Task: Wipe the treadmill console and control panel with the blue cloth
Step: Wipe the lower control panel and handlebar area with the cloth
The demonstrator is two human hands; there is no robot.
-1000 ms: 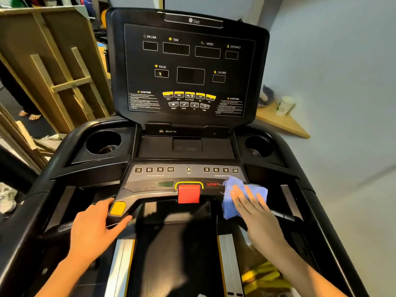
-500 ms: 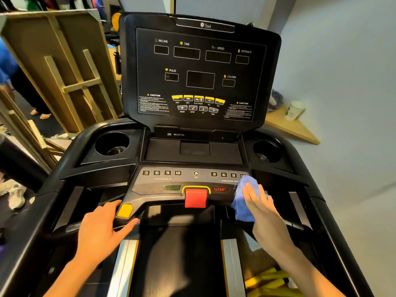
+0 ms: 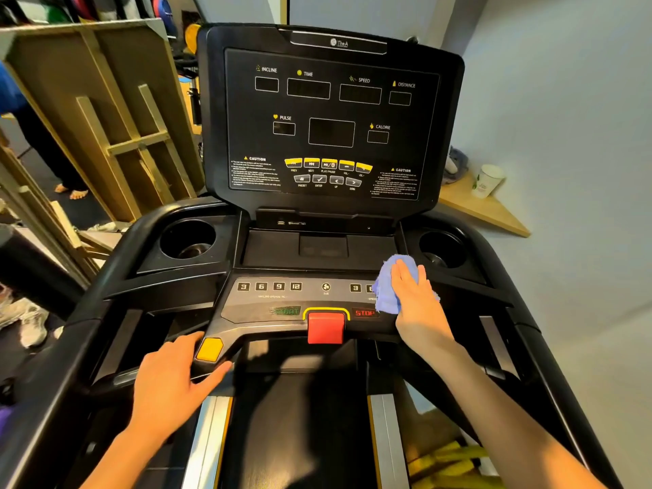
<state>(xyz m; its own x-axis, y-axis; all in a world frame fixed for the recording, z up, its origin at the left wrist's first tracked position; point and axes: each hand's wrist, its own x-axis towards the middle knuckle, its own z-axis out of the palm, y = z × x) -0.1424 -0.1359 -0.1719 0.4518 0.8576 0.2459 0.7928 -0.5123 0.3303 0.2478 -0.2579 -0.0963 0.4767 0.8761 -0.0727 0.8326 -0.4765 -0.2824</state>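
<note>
- The right hand (image 3: 414,298) lies flat on the blue cloth (image 3: 388,294), fingers straight and close together, pressing it down onto the right end of the control panel (image 3: 282,301).
- The cloth is bunched under the palm; it covers the right-hand row of number buttons past the "3" and reaches down to just beside the red STOP label (image 3: 365,313).
- The top of the cloth sits at the panel's far edge, near the right cup holder (image 3: 441,254).
- The left hand (image 3: 169,386) rests on the near left corner of the panel, fingers spread and relaxed, thumb reaching along the near edge; it holds nothing.
- The yellow button (image 3: 210,349) is just beside the left fingertips.
- The red safety key (image 3: 325,328) sits at the middle of the panel's near edge, between the two hands and apart from both.
- The upright console (image 3: 328,125) stands behind the panel, its display windows dark.
- The left cup holder (image 3: 188,241) is at the far left corner of the tray.
- A paper cup (image 3: 488,180) stands on a wooden shelf (image 3: 483,210) against the wall to the right.
- Wooden frames (image 3: 106,118) lean at the left.
</note>
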